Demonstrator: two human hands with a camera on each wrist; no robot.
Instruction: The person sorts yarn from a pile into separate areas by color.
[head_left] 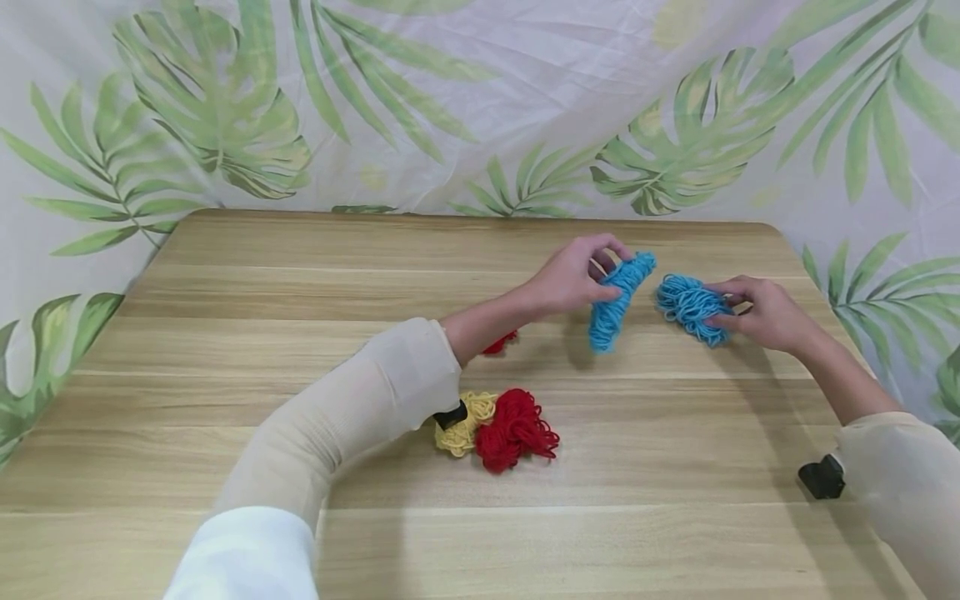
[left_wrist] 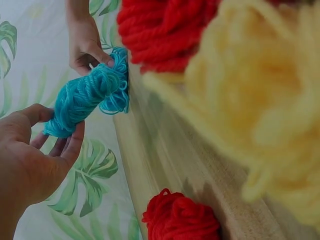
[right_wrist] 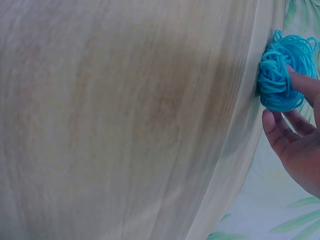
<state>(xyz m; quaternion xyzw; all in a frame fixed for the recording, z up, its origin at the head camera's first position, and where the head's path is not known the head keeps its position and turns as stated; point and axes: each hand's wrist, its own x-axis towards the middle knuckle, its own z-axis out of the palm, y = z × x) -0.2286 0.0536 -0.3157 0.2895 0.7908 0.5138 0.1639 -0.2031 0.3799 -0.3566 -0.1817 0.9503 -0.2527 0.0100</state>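
Note:
Between thumb and fingers, my left hand (head_left: 576,279) pinches a long bundle of blue yarn (head_left: 619,302), held tilted above the table. The left wrist view shows the same blue bundle (left_wrist: 82,100) gripped at one end. To its right, my right hand (head_left: 772,315) holds a second, looser blue yarn bundle (head_left: 692,308) at its right side. In the right wrist view this bundle (right_wrist: 285,75) sits at the tabletop, with the thumb against it and the fingers beneath. Whether it bears on the wood is hard to tell.
Near the middle of the wooden table (head_left: 225,375), a yellow yarn bundle (head_left: 457,433) touches a red one (head_left: 516,432). Another red bundle (head_left: 500,342) is mostly hidden behind my left forearm. A leaf-patterned cloth (head_left: 465,100) hangs along the table's far edge.

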